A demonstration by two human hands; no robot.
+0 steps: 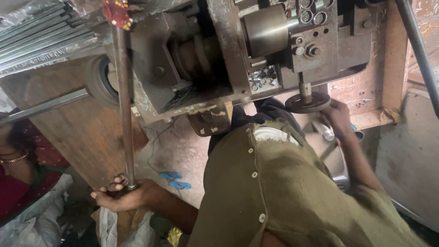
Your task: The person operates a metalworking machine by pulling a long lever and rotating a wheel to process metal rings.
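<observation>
Two bare hands engaged: left hand [125,196] fist-wrapped on long rusty steel lever rod [124,105], near left; right hand [337,116] cupping dark round handwheel [307,102] under grey machine [256,50]. Risk: sleeve catching handwheel.

A dusty grey concrete floor [178,146] lay under the work, with a pair of blue sandals [176,180] resting on it. A brown wooden panel [82,132] stood at the left of the frame, a bundle of grey metal rods [39,34] filled the upper left, and pale sacks [36,219] sat at lower left. The light was dim.
</observation>
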